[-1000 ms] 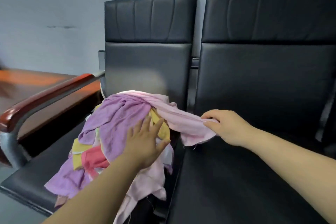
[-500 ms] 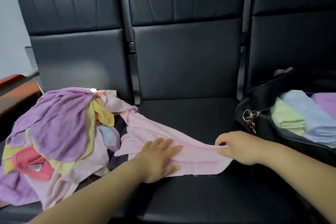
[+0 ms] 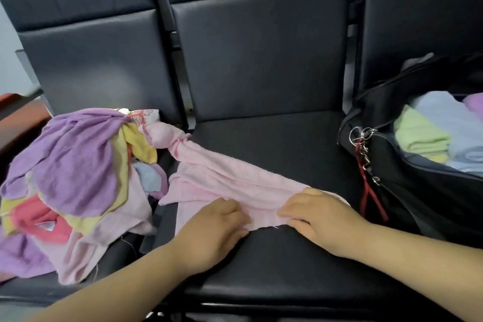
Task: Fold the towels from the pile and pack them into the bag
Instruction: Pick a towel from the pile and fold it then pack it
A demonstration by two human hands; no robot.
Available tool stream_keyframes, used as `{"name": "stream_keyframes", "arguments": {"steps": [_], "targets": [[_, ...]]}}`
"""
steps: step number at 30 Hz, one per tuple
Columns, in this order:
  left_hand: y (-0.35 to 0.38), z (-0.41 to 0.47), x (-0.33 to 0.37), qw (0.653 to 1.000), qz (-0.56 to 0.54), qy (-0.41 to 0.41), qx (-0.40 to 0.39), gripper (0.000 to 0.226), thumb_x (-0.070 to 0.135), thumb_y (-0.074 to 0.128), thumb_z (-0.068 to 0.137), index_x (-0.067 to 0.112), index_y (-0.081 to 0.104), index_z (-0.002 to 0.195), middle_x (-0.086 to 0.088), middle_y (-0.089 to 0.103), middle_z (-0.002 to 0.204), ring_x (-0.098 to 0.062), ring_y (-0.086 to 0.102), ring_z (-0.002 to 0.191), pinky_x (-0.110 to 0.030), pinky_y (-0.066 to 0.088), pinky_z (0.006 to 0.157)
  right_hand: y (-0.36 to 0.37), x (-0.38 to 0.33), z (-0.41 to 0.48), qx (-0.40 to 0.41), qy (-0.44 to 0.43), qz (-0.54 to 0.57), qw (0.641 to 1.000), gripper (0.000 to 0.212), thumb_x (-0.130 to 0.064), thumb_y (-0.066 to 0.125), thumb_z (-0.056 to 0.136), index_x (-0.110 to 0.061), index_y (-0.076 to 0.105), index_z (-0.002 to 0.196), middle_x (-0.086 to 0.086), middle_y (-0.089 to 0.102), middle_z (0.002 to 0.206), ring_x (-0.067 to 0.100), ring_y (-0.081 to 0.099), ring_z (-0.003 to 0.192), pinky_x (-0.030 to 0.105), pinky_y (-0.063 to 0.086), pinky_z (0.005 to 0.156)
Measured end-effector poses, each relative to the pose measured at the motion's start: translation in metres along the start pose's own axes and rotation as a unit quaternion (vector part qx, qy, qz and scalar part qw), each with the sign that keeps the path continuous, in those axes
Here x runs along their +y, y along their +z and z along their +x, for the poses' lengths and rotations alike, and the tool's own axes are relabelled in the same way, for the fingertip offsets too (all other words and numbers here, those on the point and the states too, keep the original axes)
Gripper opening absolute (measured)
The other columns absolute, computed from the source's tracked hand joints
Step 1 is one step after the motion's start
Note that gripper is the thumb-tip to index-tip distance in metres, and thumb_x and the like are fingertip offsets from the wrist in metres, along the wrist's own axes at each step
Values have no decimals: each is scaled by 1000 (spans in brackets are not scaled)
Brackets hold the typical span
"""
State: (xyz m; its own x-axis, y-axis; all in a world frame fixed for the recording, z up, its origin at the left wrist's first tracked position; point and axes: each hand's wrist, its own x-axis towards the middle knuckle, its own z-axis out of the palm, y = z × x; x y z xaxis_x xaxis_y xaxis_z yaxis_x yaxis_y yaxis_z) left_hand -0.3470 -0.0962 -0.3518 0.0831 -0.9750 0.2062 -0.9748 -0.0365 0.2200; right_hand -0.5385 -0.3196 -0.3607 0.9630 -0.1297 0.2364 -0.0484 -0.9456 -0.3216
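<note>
Many crumpled towels, purple, yellow, red and pink, lie in a loose pile (image 3: 73, 170) on the left black padded chair (image 3: 104, 65). One long pale pink terry towel (image 3: 230, 180) stretches from that pile across the middle chair (image 3: 274, 256). The left grip (image 3: 217, 225) curls its fingers onto the towel's near edge. The right grip (image 3: 318, 214), just beside it, pinches the same edge. Farther right, an unzipped black fabric bag (image 3: 407, 191) holds folded green, blue and purple towels (image 3: 449, 123).
</note>
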Motion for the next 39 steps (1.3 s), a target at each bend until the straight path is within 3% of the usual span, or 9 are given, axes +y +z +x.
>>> {"name": "stream_keyframes", "arguments": {"steps": [6, 12, 16, 20, 24, 30, 35, 37, 39], "targets": [[7, 3, -1, 998, -17, -37, 53, 16, 24, 55, 95, 29, 69, 102, 13, 65, 94, -11, 61, 84, -28, 52, 74, 1, -11, 11, 61, -2, 1, 998, 24, -34, 52, 95, -39, 74, 103, -23, 71, 96, 8, 67, 86, 31, 59, 75], [-57, 24, 9, 924, -296, -228, 80, 26, 13, 56, 101, 34, 68, 94, 5, 65, 90, -5, 57, 74, -19, 45, 72, -45, -31, 37, 54, 185, 293, 936, 29, -14, 58, 101, -39, 73, 104, -30, 67, 87, -1, 63, 77, 11, 45, 68], [-104, 36, 11, 923, -318, -197, 91, 31, 7, 54, 100, 32, 71, 95, 14, 72, 101, -4, 66, 99, -19, 48, 90, -88, -55, 49, 50, 153, 354, 921, 24, -14, 63, 98, -33, 77, 102, -20, 75, 103, 0, 69, 101, 21, 51, 93], [-133, 43, 8, 917, -359, -170, 37, 13, 22, 70, 96, 33, 74, 98, 14, 70, 94, -6, 63, 85, -18, 46, 81, -114, -61, 52, -7, 103, 316, 943, 14, -19, 78, 89, -30, 78, 98, -15, 77, 99, 3, 71, 97, 22, 55, 90], [-146, 49, 6, 906, -398, -141, -2, 17, 25, 85, 81, 28, 76, 95, 6, 72, 94, -8, 65, 83, -23, 50, 76, -123, -56, 55, 55, 118, 305, 943, 15, -13, 74, 91, -28, 80, 93, -14, 78, 94, 4, 72, 93, 26, 55, 89], [-146, 62, 11, 911, -383, -141, 67, 13, 7, 65, 97, 13, 77, 100, 0, 78, 100, -8, 70, 93, -19, 53, 82, -132, -48, 51, 109, 157, 333, 923, 18, -17, 66, 98, -30, 79, 98, -19, 77, 98, -4, 69, 97, 10, 49, 84], [-144, 74, 16, 905, -364, -183, 120, 20, 6, 58, 101, 15, 76, 102, 9, 76, 92, -1, 68, 86, -13, 49, 75, -129, -46, 51, 111, 191, 412, 884, 15, -19, 66, 98, -28, 79, 100, -10, 78, 96, 5, 73, 91, 21, 53, 79], [-142, 78, 17, 901, -352, -207, 145, 22, 9, 57, 102, 20, 76, 100, 14, 75, 91, 3, 65, 84, -11, 49, 74, -131, -47, 49, 72, 165, 420, 889, 12, -19, 71, 95, -27, 79, 99, -10, 77, 91, 1, 70, 78, 14, 51, 67], [-142, 81, 18, 898, -357, -208, 153, 21, 10, 59, 101, 22, 76, 99, 10, 74, 93, 2, 64, 86, -13, 49, 77, -135, -43, 46, 21, 120, 340, 932, 14, -24, 79, 88, -34, 79, 98, -19, 76, 94, -4, 69, 85, 9, 49, 74]]}}
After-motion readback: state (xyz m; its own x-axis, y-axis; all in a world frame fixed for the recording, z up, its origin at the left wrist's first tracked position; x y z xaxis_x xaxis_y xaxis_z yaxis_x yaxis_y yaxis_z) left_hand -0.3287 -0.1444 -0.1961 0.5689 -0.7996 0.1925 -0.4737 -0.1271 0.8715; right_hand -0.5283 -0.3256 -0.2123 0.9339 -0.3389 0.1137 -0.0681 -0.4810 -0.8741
